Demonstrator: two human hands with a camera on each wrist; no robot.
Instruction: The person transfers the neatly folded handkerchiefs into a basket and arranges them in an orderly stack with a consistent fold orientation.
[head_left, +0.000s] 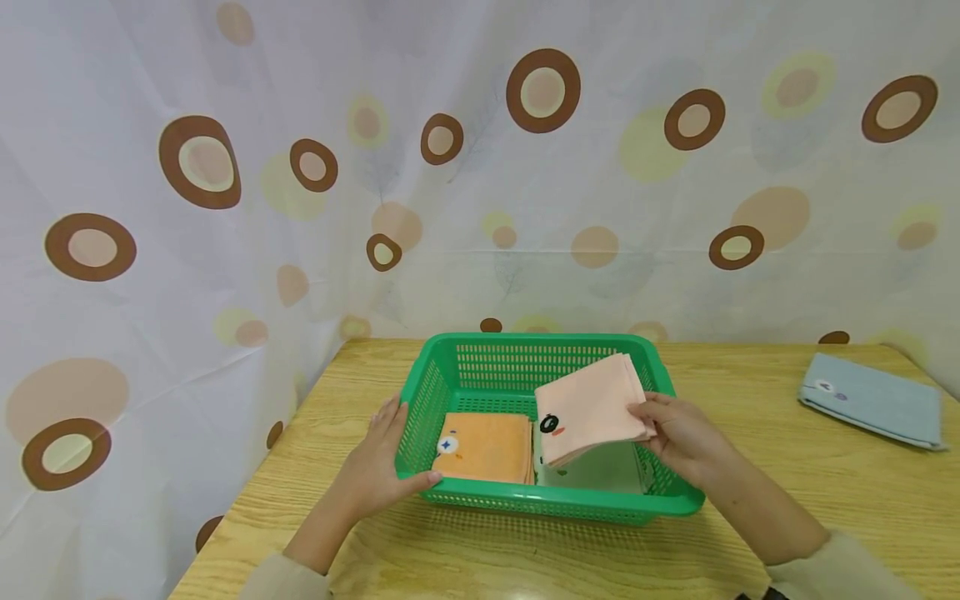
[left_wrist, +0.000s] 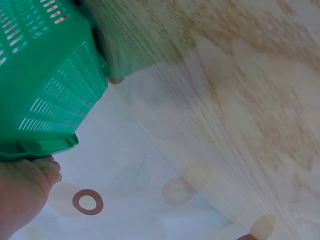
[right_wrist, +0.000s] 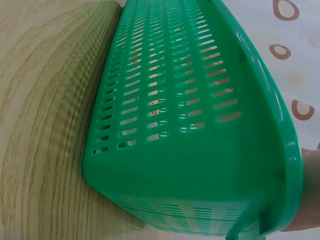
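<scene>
One cloth [head_left: 592, 407], pink; in right hand [head_left: 684, 439].

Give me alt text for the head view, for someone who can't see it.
A right hand holds a folded pink cloth over a green basket while the left hand touches the basket's near left corner. Inside lie an orange cloth and a green cloth partly hidden by the pink one. A blue cloth lies to the right on the wooden table.

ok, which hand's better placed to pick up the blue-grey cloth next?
The right hand, I'd say: the blue-grey cloth lies right of the basket, on that hand's side, while the left hand touches the basket's left end. But the right hand must first release the pink cloth it holds.
</scene>
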